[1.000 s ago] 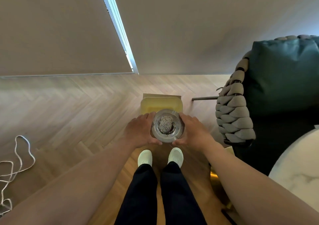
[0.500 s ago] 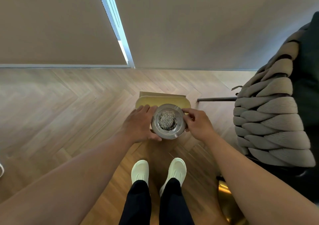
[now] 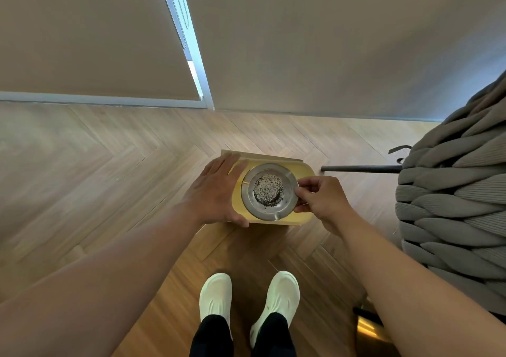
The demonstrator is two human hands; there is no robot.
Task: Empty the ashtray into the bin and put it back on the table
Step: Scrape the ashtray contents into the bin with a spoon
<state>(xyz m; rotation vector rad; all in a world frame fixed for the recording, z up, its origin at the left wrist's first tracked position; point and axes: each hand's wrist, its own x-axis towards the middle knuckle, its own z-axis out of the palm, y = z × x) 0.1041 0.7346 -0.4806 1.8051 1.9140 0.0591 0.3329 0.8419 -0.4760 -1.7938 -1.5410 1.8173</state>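
1. We see the ashtray (image 3: 269, 191) level above the yellow bin (image 3: 301, 214), ash heaped at its centre.
2. Right hand (image 3: 323, 200): grip pinched on the ashtray's rim.
3. Left hand (image 3: 216, 189): grip spread apart, flat beside the ashtray.

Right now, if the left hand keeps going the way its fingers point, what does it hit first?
The left hand points up-right along the yellow bin, so probably the bin's far left corner, beside the ashtray. Height above the bin is unclear.

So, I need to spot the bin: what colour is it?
Yellow, a rounded yellow bin under the round metal ashtray; head view.
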